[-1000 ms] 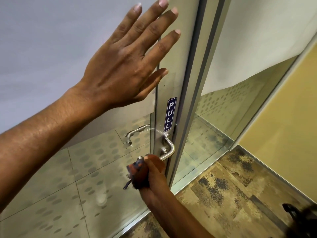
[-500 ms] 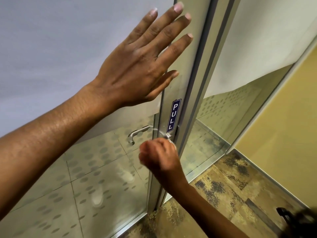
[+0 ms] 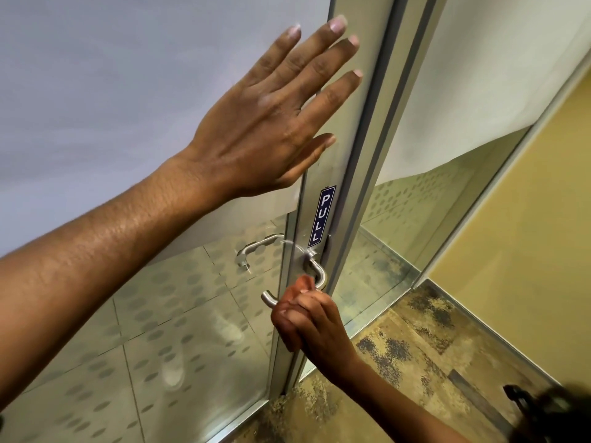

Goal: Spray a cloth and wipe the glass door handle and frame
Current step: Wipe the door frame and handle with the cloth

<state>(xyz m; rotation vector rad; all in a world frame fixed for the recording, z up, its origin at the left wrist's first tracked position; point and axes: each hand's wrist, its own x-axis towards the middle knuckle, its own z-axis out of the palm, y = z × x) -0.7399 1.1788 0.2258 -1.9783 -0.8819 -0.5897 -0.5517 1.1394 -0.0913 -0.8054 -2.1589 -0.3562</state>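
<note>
Since the earlier frame, the right hand [image 3: 308, 318] has dropped from over the door handle [image 3: 315, 278] to just below its bend, fist closed; the cloth is not visible, so its contents cannot be told. Left hand [image 3: 268, 123] lies flat, fingers spread, on frosted glass [image 3: 112, 75] beside the frame [image 3: 358, 129]. Blue label [image 3: 319, 217] reads "PULL".

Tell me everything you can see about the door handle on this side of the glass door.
The handle is a brushed silver metal lever, a round tube bent into a U. It sits on the door's pale metal stile, just below a blue vertical PULL sticker. Its free end points left. The right hand is closed around the lower bar, hiding part of it; no cloth shows. A matching handle shows through the glass on the far side.
</note>
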